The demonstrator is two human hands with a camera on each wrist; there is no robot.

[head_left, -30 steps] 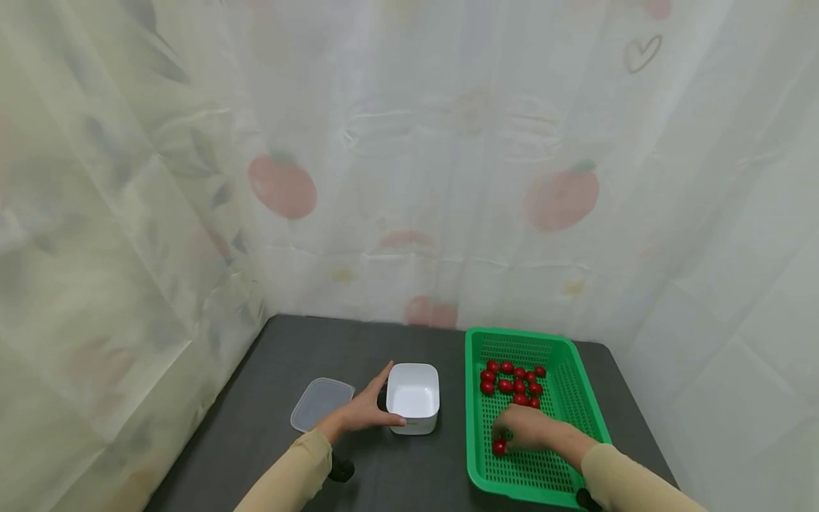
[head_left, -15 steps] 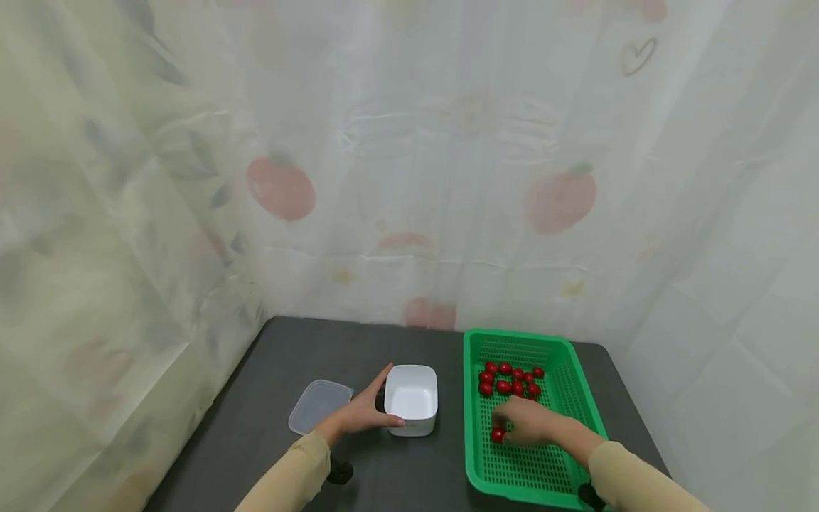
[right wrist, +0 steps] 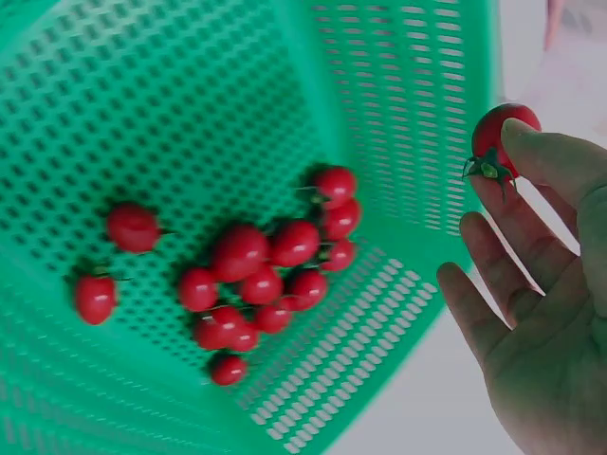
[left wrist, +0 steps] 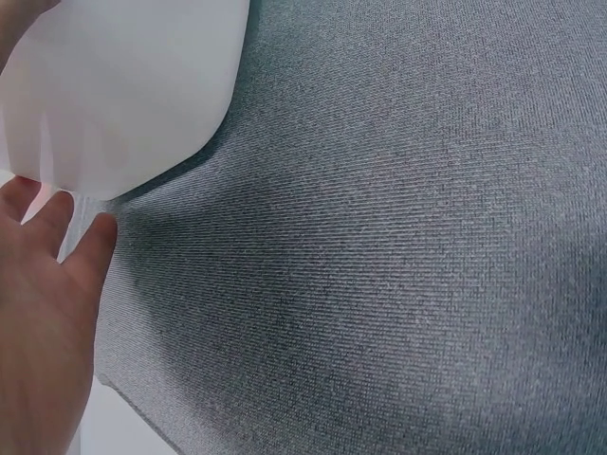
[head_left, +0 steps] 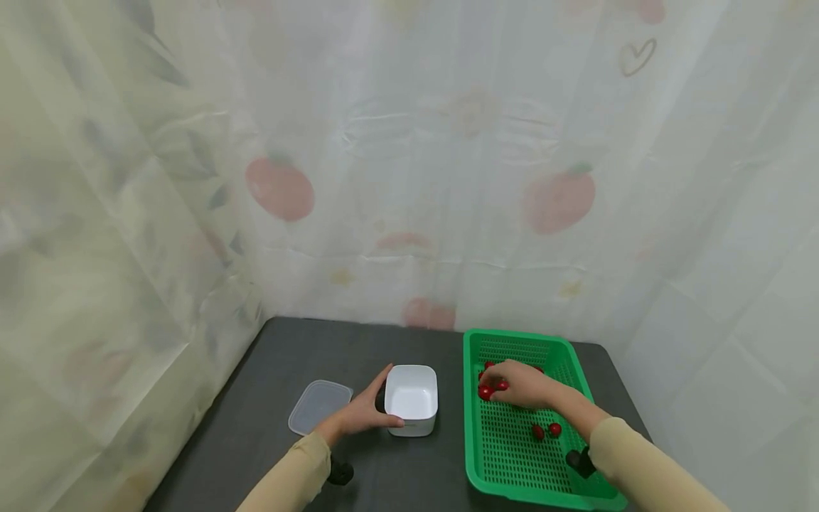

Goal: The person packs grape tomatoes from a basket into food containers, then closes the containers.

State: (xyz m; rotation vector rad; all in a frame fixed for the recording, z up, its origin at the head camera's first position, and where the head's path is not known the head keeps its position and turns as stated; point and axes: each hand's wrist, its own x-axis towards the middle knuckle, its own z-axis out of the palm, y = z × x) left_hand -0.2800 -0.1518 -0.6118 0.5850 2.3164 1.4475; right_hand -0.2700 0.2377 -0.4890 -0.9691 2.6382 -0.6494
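My right hand (head_left: 521, 384) is over the green plastic basket (head_left: 473, 441), pinching a cherry tomato (right wrist: 503, 137) between thumb and index finger. In the right wrist view the tomato's green calyx shows, and the other fingers of that hand (right wrist: 560, 313) are spread loosely. Several more cherry tomatoes (right wrist: 237, 254) cluster at one end of the basket, partly hidden by the hand in the head view. On the left, my left hand (head_left: 366, 411) holds a white square container (head_left: 412, 427), thumb at its front and fingers along its left side. Inside, the container shows a bare white bottom.
A translucent lid (head_left: 319, 405) lies flat on the dark grey table (head_left: 384, 483), left of the container and partly behind the left hand. Two tomatoes (right wrist: 133, 227) lie apart from the cluster. A patterned white curtain (head_left: 409, 178) hangs behind the table.
My right hand has moved toward the back of the basket, with the tomato in its pinch. Two tomatoes now show nearer the basket's front. The left hand and container stay put.
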